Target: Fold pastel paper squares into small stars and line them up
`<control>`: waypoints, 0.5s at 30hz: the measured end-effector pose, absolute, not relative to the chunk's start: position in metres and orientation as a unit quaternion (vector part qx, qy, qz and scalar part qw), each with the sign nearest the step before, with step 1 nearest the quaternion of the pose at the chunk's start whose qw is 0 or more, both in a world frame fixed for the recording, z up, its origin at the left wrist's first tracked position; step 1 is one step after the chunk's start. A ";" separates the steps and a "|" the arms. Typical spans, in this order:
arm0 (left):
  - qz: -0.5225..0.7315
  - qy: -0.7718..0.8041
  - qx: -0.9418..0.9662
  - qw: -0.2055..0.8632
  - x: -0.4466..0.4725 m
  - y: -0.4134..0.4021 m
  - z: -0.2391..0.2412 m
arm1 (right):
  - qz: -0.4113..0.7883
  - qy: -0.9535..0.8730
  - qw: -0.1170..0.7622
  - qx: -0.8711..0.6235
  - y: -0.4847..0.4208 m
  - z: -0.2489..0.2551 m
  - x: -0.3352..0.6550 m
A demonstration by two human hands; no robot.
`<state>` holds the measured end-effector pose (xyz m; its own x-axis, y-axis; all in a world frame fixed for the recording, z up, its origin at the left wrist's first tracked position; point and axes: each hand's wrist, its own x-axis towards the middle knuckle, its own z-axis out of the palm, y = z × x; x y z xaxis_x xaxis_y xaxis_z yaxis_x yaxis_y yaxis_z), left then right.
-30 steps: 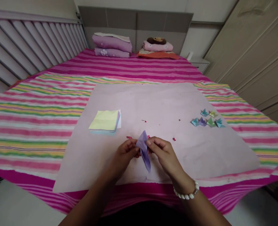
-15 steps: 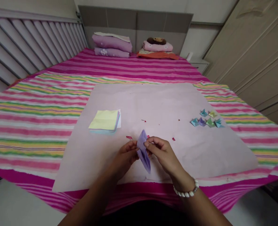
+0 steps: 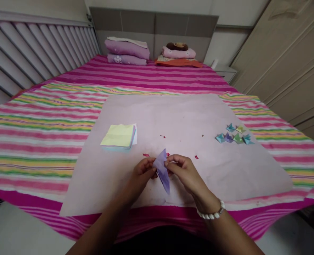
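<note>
Head view: folded purple paper held above near part of large pale sheet, long axis slightly tilted, 1 pointed end away from wearer. Left hand pinches its left edge; right hand grips its right edge, thumb on top. White bead bracelet on right wrist. Paper stack, yellow on top, at left; 6 small folded papers grouped at right. Red scraps near hands.
</note>
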<state>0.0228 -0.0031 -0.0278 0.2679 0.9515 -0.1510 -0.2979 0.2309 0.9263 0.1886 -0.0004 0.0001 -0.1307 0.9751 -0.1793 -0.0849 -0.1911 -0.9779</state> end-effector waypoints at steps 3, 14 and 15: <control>0.461 0.413 0.418 0.665 0.023 -0.002 -0.027 | 0.596 -0.466 0.438 -0.486 0.000 -0.002 0.189; 0.472 0.427 0.372 0.675 0.027 -0.002 -0.033 | 0.550 -0.493 0.475 -0.479 -0.002 -0.013 0.178; 0.477 0.429 0.369 0.672 0.028 -0.003 -0.034 | 0.533 -0.497 0.479 -0.488 -0.003 -0.014 0.175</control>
